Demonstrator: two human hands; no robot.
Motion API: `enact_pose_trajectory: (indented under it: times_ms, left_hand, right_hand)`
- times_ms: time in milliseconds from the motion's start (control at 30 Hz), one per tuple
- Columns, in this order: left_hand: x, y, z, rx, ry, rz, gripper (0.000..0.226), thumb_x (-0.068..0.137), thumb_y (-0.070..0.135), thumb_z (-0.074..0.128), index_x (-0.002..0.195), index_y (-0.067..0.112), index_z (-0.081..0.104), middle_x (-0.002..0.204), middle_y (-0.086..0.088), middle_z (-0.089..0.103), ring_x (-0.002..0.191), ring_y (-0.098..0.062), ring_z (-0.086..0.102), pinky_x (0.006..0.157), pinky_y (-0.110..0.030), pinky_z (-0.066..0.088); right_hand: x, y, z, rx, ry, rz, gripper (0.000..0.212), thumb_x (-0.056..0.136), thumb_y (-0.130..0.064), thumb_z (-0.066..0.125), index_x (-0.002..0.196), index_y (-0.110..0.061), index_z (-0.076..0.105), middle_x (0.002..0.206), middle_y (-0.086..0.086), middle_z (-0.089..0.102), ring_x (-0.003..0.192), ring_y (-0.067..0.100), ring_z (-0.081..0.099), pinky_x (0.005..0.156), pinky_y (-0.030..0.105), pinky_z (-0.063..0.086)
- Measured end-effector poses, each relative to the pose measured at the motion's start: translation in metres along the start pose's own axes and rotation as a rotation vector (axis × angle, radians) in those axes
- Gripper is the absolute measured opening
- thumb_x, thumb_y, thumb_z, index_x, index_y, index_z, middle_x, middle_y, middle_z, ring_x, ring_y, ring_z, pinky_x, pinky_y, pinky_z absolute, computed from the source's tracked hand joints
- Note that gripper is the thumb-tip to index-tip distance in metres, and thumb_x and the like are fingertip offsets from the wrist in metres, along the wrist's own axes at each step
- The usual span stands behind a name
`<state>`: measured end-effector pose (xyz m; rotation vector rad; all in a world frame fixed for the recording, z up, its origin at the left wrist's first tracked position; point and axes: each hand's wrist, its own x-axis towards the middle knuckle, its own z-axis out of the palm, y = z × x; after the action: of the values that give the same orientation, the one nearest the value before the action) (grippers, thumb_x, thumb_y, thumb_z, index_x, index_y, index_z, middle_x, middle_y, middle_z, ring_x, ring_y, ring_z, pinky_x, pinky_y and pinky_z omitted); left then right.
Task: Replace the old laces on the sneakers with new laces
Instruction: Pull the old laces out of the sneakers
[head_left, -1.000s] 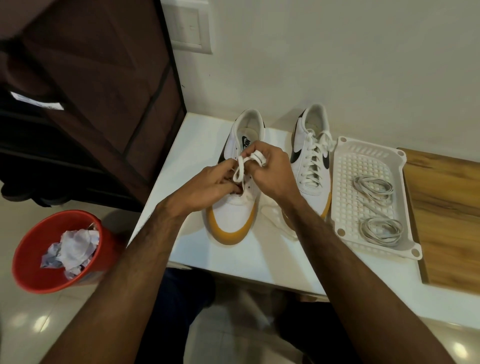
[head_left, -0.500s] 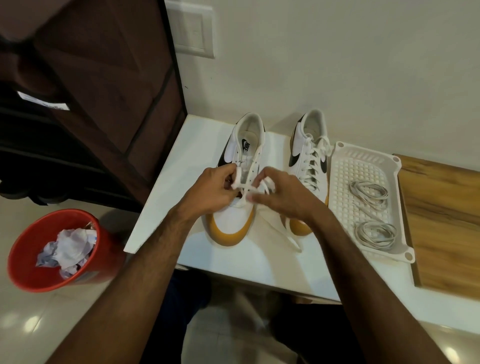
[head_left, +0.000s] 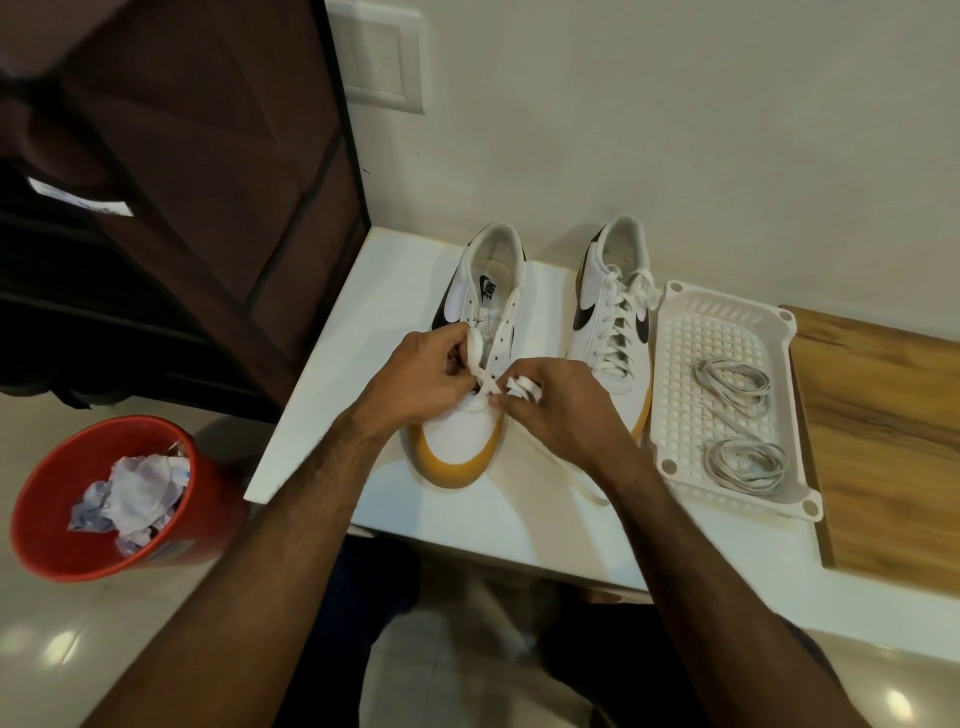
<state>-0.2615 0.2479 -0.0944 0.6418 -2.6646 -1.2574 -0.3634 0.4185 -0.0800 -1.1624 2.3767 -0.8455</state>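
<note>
Roughly at its first stage, the job shows both hands busy over the left sneaker (head_left: 470, 364), which sits toe-toward-the-person on the white table (head_left: 322, 415). The left hand (head_left: 421, 382) pinches one bunched end of the white lace (head_left: 485, 382) near the lower eyelets, and the right hand (head_left: 550, 410) grips the other end, gathered into a small wad at its fingertips. Most upper eyelets on this shoe look bare, with the tongue exposed, so the lace appears to run only through the bottom rows near the toe. I judge it to be the old lace, nearly pulled free.

Beside it, just to the right, the right sneaker (head_left: 610, 317) is fully laced and tied, seemingly untouched. Two coiled grey laces (head_left: 737, 415) lie in the white perforated tray (head_left: 670, 374), well apart from the hands; those look like the new ones, neither yet unrolled. A red bin (head_left: 47, 525) with crumpled paper stands on the floor at the left.

Left to do, by my reckoning: free the last of this lace, thread a new one, then repeat everything on the second shoe.
</note>
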Motion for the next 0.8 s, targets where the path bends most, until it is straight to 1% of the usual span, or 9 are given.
enact_pose_trajectory:
  times_ms: [100, 200, 233, 300, 367, 533, 633, 733, 800]
  left_hand:
    - [-0.001, 0.001, -0.001, -0.004, 0.000, 0.004, 0.020, 0.086, 0.012, 0.073, 0.094, 0.023, 0.058, 0.075, 0.010, 0.065, 0.066, -0.006, 0.062, 0.065, -0.022, 0.049]
    - [-0.002, 0.002, -0.002, -0.025, 0.008, 0.009, 0.030, 0.089, 0.012, 0.069, 0.083, 0.032, 0.048, 0.072, 0.013, 0.062, 0.063, -0.003, 0.060, 0.060, -0.013, 0.042]
    - [-0.002, 0.003, -0.003, -0.027, 0.003, 0.012, 0.029, 0.090, 0.011, 0.068, 0.084, 0.031, 0.048, 0.075, 0.010, 0.064, 0.067, -0.005, 0.062, 0.061, -0.014, 0.044]
    - [-0.003, 0.002, -0.003, -0.023, -0.013, 0.029, 0.017, 0.092, 0.010, 0.064, 0.094, 0.021, 0.051, 0.084, 0.001, 0.068, 0.075, -0.013, 0.066, 0.064, -0.023, 0.049]
    - [-0.003, 0.002, -0.005, -0.021, -0.024, 0.056, 0.013, 0.094, 0.006, 0.058, 0.098, 0.014, 0.049, 0.089, -0.006, 0.069, 0.077, -0.020, 0.066, 0.065, -0.030, 0.050]
    - [-0.005, 0.004, -0.005, -0.012, -0.030, 0.068, 0.021, 0.095, 0.004, 0.053, 0.091, 0.021, 0.042, 0.088, -0.014, 0.067, 0.073, -0.024, 0.061, 0.062, -0.032, 0.047]
    - [-0.004, 0.001, -0.006, -0.039, -0.041, 0.053, 0.024, 0.091, 0.006, 0.058, 0.088, 0.025, 0.044, 0.091, -0.013, 0.071, 0.080, -0.029, 0.067, 0.067, -0.044, 0.055]
    - [-0.005, 0.000, -0.004, -0.091, -0.031, 0.056, 0.015, 0.090, 0.005, 0.064, 0.095, 0.011, 0.050, 0.093, -0.004, 0.073, 0.082, -0.017, 0.069, 0.069, -0.031, 0.054]
    - [-0.005, -0.001, -0.002, -0.086, -0.015, 0.079, 0.013, 0.094, 0.009, 0.063, 0.099, 0.009, 0.050, 0.097, -0.003, 0.072, 0.085, -0.018, 0.069, 0.072, -0.030, 0.055]
  right_hand:
    - [-0.001, 0.000, 0.004, -0.029, 0.040, -0.026, 0.014, 0.091, -0.039, 0.072, 0.094, -0.025, 0.073, 0.086, -0.008, 0.072, 0.077, 0.012, 0.064, 0.071, 0.037, 0.054]
    - [-0.002, -0.001, 0.009, -0.063, 0.072, -0.032, 0.013, 0.092, -0.041, 0.071, 0.092, -0.029, 0.067, 0.084, -0.010, 0.068, 0.076, 0.012, 0.061, 0.066, 0.032, 0.050]
    - [-0.003, -0.001, 0.010, -0.071, 0.074, -0.023, 0.014, 0.091, -0.043, 0.071, 0.090, -0.031, 0.063, 0.080, -0.011, 0.065, 0.074, 0.010, 0.059, 0.063, 0.030, 0.047]
    - [-0.003, 0.000, 0.012, -0.075, 0.078, 0.001, 0.018, 0.091, -0.045, 0.071, 0.088, -0.035, 0.056, 0.074, -0.014, 0.060, 0.072, 0.008, 0.056, 0.060, 0.027, 0.041]
    - [-0.003, 0.000, 0.013, -0.068, 0.076, 0.035, 0.018, 0.092, -0.045, 0.069, 0.089, -0.037, 0.054, 0.075, -0.013, 0.061, 0.073, 0.010, 0.057, 0.063, 0.028, 0.041]
    - [-0.005, -0.006, 0.020, -0.103, 0.095, 0.085, 0.018, 0.095, -0.044, 0.065, 0.105, -0.029, 0.061, 0.086, -0.012, 0.062, 0.082, 0.015, 0.059, 0.069, 0.031, 0.045]
    - [-0.002, -0.006, 0.022, -0.009, 0.087, 0.145, 0.016, 0.092, -0.041, 0.070, 0.096, -0.031, 0.059, 0.083, -0.011, 0.065, 0.078, 0.013, 0.060, 0.068, 0.033, 0.049]
    - [0.003, -0.003, 0.020, 0.178, 0.069, 0.206, 0.026, 0.085, -0.032, 0.079, 0.093, -0.029, 0.055, 0.080, -0.011, 0.063, 0.073, 0.009, 0.058, 0.066, 0.034, 0.048]
    - [0.003, -0.005, 0.019, 0.223, 0.071, 0.173, 0.031, 0.084, -0.027, 0.081, 0.099, -0.030, 0.054, 0.084, -0.010, 0.064, 0.076, 0.012, 0.060, 0.070, 0.038, 0.052]
